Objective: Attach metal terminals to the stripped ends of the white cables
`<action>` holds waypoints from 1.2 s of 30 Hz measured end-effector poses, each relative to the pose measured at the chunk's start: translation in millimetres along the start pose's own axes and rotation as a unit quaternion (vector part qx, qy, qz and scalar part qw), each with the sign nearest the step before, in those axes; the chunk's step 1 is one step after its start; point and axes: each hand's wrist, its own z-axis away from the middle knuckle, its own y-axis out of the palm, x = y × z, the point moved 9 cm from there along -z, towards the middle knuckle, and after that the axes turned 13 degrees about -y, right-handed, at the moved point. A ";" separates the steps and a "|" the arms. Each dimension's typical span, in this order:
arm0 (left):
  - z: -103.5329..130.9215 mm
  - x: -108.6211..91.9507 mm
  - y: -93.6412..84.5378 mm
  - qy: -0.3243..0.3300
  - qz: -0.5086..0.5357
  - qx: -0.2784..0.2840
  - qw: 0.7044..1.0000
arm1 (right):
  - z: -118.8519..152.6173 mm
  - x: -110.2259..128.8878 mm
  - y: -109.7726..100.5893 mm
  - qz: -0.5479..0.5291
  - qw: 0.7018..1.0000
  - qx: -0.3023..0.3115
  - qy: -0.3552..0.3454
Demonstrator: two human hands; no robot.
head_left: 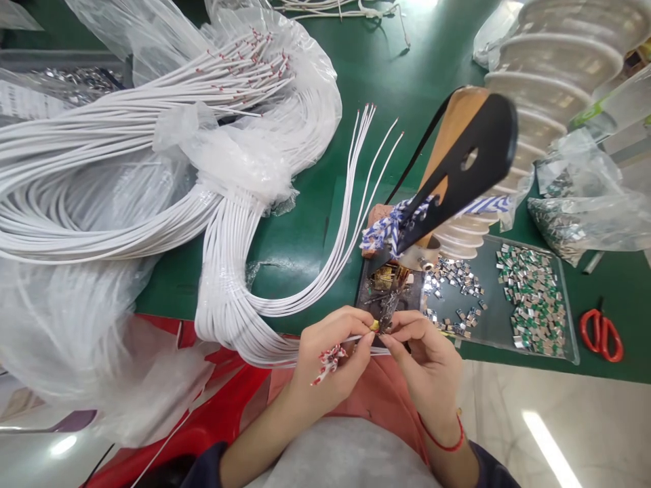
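Fingers (360, 359) of the left hand (323, 356) pinch a wire (350, 338) left of the tray (570, 346), apparently to steady its end, while the right hand (430, 362) presses thumb and fingertip together alongside, any grip unclear.

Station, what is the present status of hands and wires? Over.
Left hand closed around red-tipped wires. Right hand close beside, hold unclear. Black plate beyond hands, not covering them.
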 end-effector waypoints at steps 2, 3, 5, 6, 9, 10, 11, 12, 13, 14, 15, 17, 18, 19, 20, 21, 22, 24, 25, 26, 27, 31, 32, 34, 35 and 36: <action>-0.3 -0.4 -0.4 -0.005 -0.001 -0.003 1.000 | 0.7 -0.9 1.9 0.001 1.000 0.009 -0.003; -0.4 0.3 -0.6 -0.010 -0.002 -0.004 1.000 | 1.3 -0.9 1.9 0.006 1.000 0.010 -0.006; -0.2 3.4 -0.6 -0.023 -0.005 -0.002 1.000 | 2.5 0.7 -1.3 0.028 0.999 -0.001 -0.019; 0.1 5.5 -0.7 -0.031 -0.005 0.000 1.000 | 3.2 2.3 -4.1 0.042 0.999 -0.010 -0.027; 1.7 12.3 -0.3 -0.048 -0.004 0.006 0.999 | 6.1 5.0 -10.5 0.075 0.996 -0.020 -0.036; 2.3 14.5 0.4 -0.052 -0.004 0.009 0.999 | 7.3 4.8 -11.2 0.081 0.996 -0.014 -0.033; 2.9 16.3 1.0 -0.055 -0.005 0.010 0.998 | 8.6 4.5 -11.5 0.086 0.996 -0.008 -0.031; 3.4 17.8 1.7 -0.057 -0.007 0.009 0.998 | 9.9 3.9 -11.5 0.089 0.996 -0.002 -0.028; 3.8 18.8 2.3 -0.056 -0.009 0.008 0.998 | 11.1 3.2 -11.1 0.090 0.996 0.003 -0.027; 4.2 19.5 2.9 -0.055 -0.011 0.005 0.998 | 12.2 2.7 -10.6 0.087 0.996 0.004 -0.027; 4.6 19.9 3.7 -0.054 -0.013 0.004 0.998 | 13.2 2.4 -9.8 0.084 0.996 0.005 -0.028; 5.0 20.0 4.8 -0.050 -0.016 0.001 0.999 | 14.4 3.0 -8.3 0.077 0.996 0.002 -0.036; 4.9 19.9 5.5 -0.049 -0.017 0.001 0.999 | 14.7 3.6 -7.3 0.074 0.996 0.001 -0.040; 4.7 19.7 5.8 -0.048 -0.017 0.001 0.999 | 14.7 4.2 -6.0 0.071 0.997 0.001 -0.043; 4.3 19.3 6.0 -0.047 -0.016 0.000 0.999 | 14.6 4.9 -4.5 0.068 0.997 0.003 -0.046; 3.7 18.9 6.0 -0.048 -0.014 -0.002 0.999 | 14.2 5.4 -3.3 0.064 0.997 0.004 -0.047; 2.8 18.1 5.9 -0.048 -0.012 -0.004 0.999 | 13.7 5.8 -2.2 0.060 0.997 0.005 -0.046; 0.9 15.4 5.7 -0.045 -0.010 -0.008 0.999 | 12.6 6.1 -1.5 0.054 0.998 0.001 -0.043; -0.1 13.8 5.6 -0.043 -0.010 -0.009 0.999 | 12.1 5.9 -1.7 0.054 0.998 -0.004 -0.040; -0.8 12.0 5.4 -0.039 -0.011 -0.010 0.999 | 11.7 5.6 -2.1 0.055 0.998 -0.008 -0.036; -1.4 10.2 5.2 -0.036 -0.012 -0.010 0.999 | 11.4 4.9 -2.3 0.056 0.998 -0.012 -0.032; -1.3 3.9 3.8 -0.021 -0.020 -0.008 1.000 | 10.7 4.6 -2.0 0.056 0.998 -0.017 -0.032; -1.0 2.2 3.2 -0.016 -0.022 -0.010 1.000 | 10.3 5.3 -1.6 0.055 0.998 -0.015 -0.035; -0.4 -1.1 2.3 -0.006 -0.024 -0.014 1.000 | 9.6 6.5 -0.9 0.059 0.997 -0.011 -0.042; -0.2 -2.4 2.1 -0.002 -0.024 -0.015 1.000 | 9.2 6.7 -0.8 0.063 0.997 -0.008 -0.043; -0.2 -3.4 2.2 0.001 -0.022 -0.016 1.000 | 8.9 6.7 -0.8 0.068 0.997 -0.007 -0.043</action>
